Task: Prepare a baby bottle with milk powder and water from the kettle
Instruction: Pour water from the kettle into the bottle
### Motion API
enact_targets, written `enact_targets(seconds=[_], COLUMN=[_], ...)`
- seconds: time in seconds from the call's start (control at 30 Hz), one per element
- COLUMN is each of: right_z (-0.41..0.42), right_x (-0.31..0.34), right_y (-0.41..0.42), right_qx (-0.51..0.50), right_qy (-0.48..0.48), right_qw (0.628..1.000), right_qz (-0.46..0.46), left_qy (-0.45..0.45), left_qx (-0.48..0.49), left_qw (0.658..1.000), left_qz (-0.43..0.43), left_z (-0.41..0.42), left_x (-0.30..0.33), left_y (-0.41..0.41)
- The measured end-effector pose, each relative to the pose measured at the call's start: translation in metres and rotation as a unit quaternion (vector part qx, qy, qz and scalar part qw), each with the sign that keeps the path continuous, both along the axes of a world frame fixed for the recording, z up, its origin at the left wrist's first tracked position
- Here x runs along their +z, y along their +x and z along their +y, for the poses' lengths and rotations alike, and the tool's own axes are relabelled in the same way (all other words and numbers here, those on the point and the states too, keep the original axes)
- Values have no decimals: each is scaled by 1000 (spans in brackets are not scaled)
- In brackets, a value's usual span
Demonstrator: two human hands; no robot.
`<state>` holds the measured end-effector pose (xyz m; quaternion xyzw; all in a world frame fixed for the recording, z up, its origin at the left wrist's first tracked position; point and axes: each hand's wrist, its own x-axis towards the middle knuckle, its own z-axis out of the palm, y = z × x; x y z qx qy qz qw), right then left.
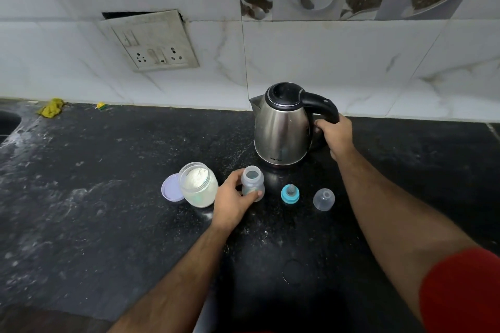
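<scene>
Right now my left hand (234, 197) has its fingers and thumb curled round the open baby bottle (252, 183), holding it upright on the bench a little in front of the kettle (282, 127). My right hand (335, 132) is wrapped round the lower part of the kettle's black handle, and the kettle stands toward the back edge of the bench, its lid down and its spout turned to the left, away from my grip.

I judge this to be the water step: bottle steadied, kettle gripped but seemingly not lifted. The next move calls for raising the kettle, bringing the spout over the narrow bottle mouth and tipping slowly, since the opening is small and the water may be hot near my left fingers. I cannot tell whether powder is already in the bottle.

Just left of the bottle sits the open jar of milk powder (198, 184), close beside my left hand, with its lilac lid (170, 188) lying flat against its far side. To the right of the bottle are the teal teat ring (290, 194) and, beyond it, the clear cap (323, 199), both apart from everything else. A yellow rag (51, 107) lies at the back left. Nothing blocks the short path from kettle to bottle.
</scene>
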<state>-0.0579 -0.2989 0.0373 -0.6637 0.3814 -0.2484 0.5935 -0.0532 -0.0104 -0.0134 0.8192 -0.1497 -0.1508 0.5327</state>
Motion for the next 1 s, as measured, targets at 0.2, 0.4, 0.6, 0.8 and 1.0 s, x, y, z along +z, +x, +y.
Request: enact_targets(seconds=[0.2, 0.4, 0.6, 0.8, 1.0], right_z=[12, 34, 47, 61, 88], right_x=[4, 23, 62, 89, 98], right_y=[3, -5, -31, -69, -114], right_qx=[-32, -85, -109, -144, -188], right_qy=[39, 67, 35, -19, -24], right_qw=[999, 993, 990, 986, 978], right_qz=[-14, -51, -78, -80, -92], left_qy=[4, 8, 11, 4, -7], left_qx=[5, -4, -29, -56, -83], left_qw=[1000, 1000, 999, 998, 996], left_qz=[1, -6, -23, -30, -38], left_z=[2, 10, 22, 40, 55], left_x=[2, 5, 11, 10, 13], left_y=[-1, -6, -14, -23, -33])
